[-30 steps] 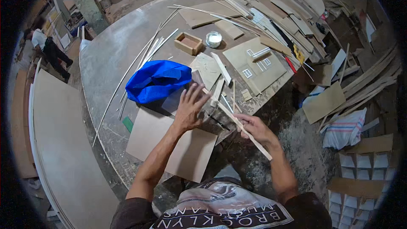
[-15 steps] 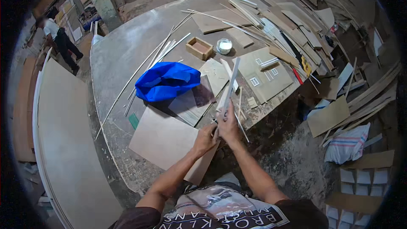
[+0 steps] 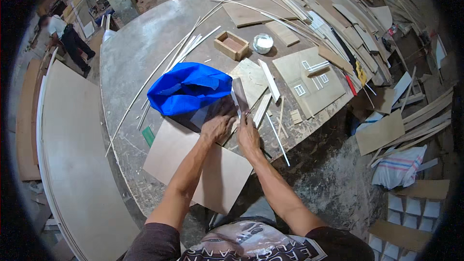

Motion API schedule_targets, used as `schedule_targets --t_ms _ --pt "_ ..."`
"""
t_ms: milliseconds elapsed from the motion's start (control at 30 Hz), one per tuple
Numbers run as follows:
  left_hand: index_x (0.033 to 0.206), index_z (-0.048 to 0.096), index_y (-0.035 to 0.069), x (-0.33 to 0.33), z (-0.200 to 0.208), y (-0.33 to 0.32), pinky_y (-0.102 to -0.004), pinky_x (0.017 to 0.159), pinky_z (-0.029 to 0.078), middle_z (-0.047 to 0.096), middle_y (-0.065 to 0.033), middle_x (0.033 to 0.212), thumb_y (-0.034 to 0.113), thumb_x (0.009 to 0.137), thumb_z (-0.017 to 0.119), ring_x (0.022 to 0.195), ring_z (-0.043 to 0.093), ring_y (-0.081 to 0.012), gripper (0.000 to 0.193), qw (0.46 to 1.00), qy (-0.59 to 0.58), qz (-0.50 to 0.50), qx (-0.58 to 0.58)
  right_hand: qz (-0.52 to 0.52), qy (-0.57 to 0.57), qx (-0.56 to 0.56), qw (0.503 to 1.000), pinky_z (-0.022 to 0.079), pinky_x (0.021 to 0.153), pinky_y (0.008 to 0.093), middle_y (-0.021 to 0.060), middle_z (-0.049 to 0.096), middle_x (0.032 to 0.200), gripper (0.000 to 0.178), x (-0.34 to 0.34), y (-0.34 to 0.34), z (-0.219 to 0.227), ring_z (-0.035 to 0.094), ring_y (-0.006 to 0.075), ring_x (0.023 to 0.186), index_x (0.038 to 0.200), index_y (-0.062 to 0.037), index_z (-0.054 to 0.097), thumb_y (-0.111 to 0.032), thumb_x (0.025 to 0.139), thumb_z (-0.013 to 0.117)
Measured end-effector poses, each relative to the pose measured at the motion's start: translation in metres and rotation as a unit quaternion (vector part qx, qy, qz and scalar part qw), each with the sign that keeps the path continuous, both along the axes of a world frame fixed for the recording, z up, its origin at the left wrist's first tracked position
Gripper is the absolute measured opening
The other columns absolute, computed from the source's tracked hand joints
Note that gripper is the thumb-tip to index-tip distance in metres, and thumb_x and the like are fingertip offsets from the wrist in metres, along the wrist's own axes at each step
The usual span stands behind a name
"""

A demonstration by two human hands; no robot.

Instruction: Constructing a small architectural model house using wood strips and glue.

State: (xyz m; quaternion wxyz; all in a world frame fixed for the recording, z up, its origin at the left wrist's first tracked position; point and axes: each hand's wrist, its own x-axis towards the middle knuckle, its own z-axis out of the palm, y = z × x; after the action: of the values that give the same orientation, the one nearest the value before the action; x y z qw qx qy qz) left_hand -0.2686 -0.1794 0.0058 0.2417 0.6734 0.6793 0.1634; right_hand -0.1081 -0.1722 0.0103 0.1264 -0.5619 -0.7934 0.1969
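Left hand [image 3: 217, 126] and right hand [image 3: 248, 133] side by side, fingers closed, pinching lower end of thin wood strip [image 3: 239, 95]; strip points away over desk [image 3: 140, 58]. Blue bag [image 3: 186, 89] just left. Trimming or fitting looks unfinished; many cut pieces lie beyond.

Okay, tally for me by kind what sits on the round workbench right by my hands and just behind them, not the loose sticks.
Blue fabric bag: 1
Small open wooden box: 1
Round white-filled tin: 1
Flat wooden panel with white window outlines: 1
Narrow wooden strip held upright by both hands: 1
Total: 5
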Motion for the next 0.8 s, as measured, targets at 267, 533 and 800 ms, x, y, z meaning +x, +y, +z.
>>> schedule_targets --t_ms 267,533,800 --pt "0.099 0.060 -0.006 -0.007 0.000 -0.003 -0.0516 0.077 0.051 0.065 -0.0320 0.090 0.041 0.100 0.046 0.088 0.066 -0.0446 0.049 1.000 -0.010 0.028 0.003 0.065 -0.009 -0.011 0.998 0.054 0.077 0.0520 0.0273 0.052 0.114 0.059 0.010 -0.022 0.027 0.062 0.0462 0.093 0.143 0.0005 0.040 0.002 0.085 0.052" --pt "0.135 0.049 0.004 -0.011 0.008 -0.003 -0.0484 0.086 0.051 0.066 -0.0279 0.102 0.037 0.099 0.047 0.098 0.064 -0.0422 0.048 0.992 -0.003 -0.009 0.130 0.052 -0.051 -0.060 0.996 0.054 0.076 0.0521 0.0249 0.049 0.117 0.037 -0.028 0.032 0.030 0.064 0.0453 0.091 0.127 0.0009 0.052 -0.004 0.090 0.047" --pt "0.138 0.047 0.005 -0.002 0.009 0.010 -0.0466 0.094 0.049 0.062 -0.0283 0.116 0.029 0.099 0.046 0.109 0.061 -0.0405 0.046 0.997 -0.025 -0.006 -0.071 0.089 -0.039 0.000 0.995 0.056 0.072 0.0500 0.0243 0.053 0.128 0.026 -0.017 0.042 -0.001 0.065 0.0447 0.085 0.112 0.0031 0.056 -0.004 0.088 0.048"
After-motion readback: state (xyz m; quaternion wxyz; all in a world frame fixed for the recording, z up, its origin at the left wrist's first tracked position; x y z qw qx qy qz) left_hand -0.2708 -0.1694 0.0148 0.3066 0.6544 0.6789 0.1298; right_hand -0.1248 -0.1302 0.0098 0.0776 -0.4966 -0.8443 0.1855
